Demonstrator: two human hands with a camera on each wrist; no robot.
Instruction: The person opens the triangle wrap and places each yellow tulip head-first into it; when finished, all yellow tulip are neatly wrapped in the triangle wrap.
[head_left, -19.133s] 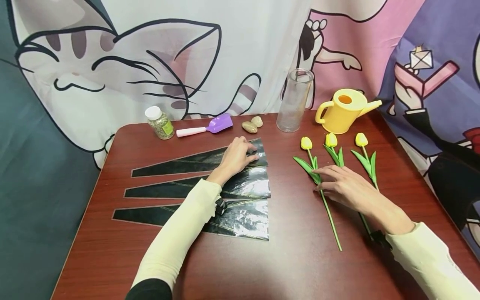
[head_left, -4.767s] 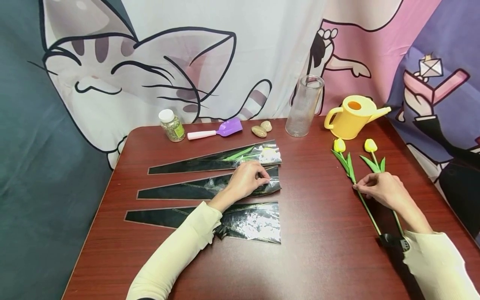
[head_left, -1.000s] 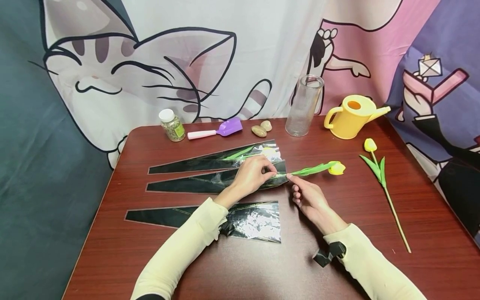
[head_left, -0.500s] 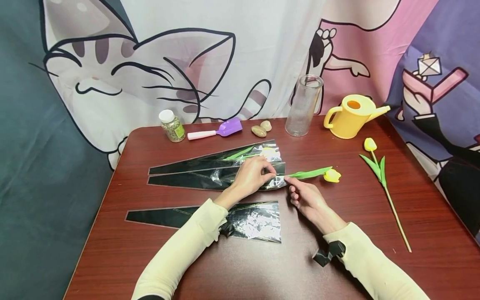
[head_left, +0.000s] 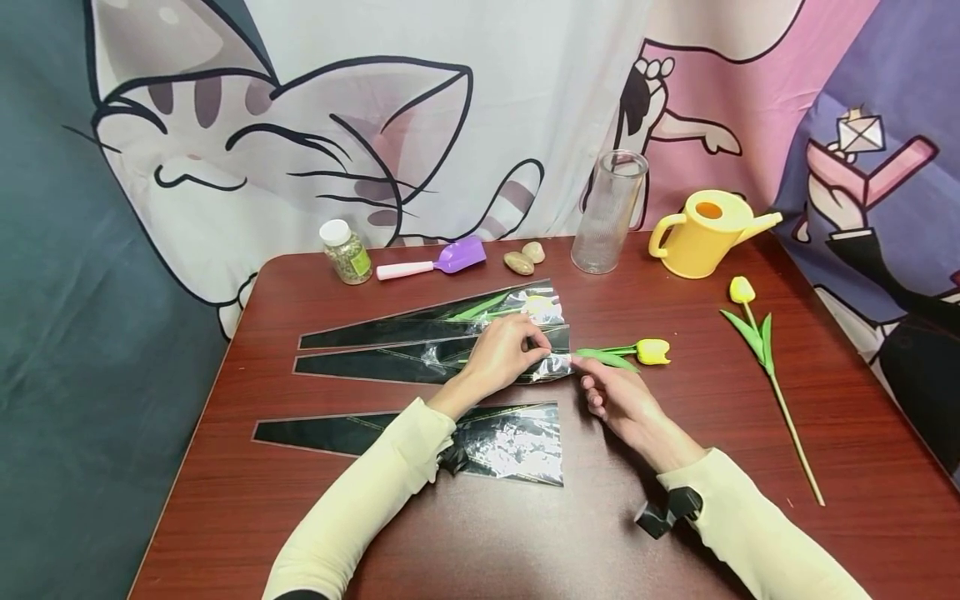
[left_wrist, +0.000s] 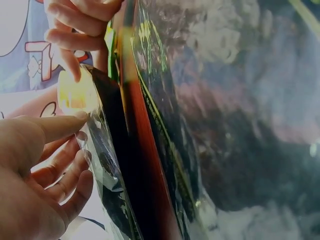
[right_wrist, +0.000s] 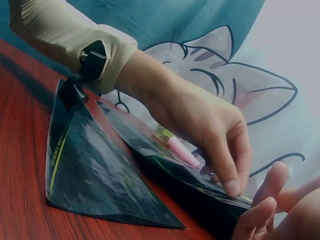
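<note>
Three tapered flower sleeves, black with a clear front, lie on the table. My left hand [head_left: 504,350] pinches the film of the middle sleeve [head_left: 382,358] near its wide mouth. At that mouth, my right hand [head_left: 618,398] pinches a yellow artificial tulip [head_left: 652,352] low by its leaves. Its stem runs into the sleeve, while bloom and leaves stick out to the right. The upper sleeve [head_left: 367,327] has another tulip inside, its bloom [head_left: 538,306] showing through the film. Flat below lies the lower sleeve [head_left: 517,446]. A third tulip [head_left: 767,354] rests at the right.
Along the table's back edge stand a jar of green bits [head_left: 347,252], a purple scoop [head_left: 459,255], two pebbles [head_left: 519,262], a clear glass vase [head_left: 602,218] and a yellow watering can [head_left: 697,237]. A printed curtain [head_left: 525,100] hangs behind.
Earlier, all three tulips lay at the right; one then appears in the upper sleeve. Over the last second the second tulip's bloom has shifted left toward the middle sleeve and its leaves have turned.
</note>
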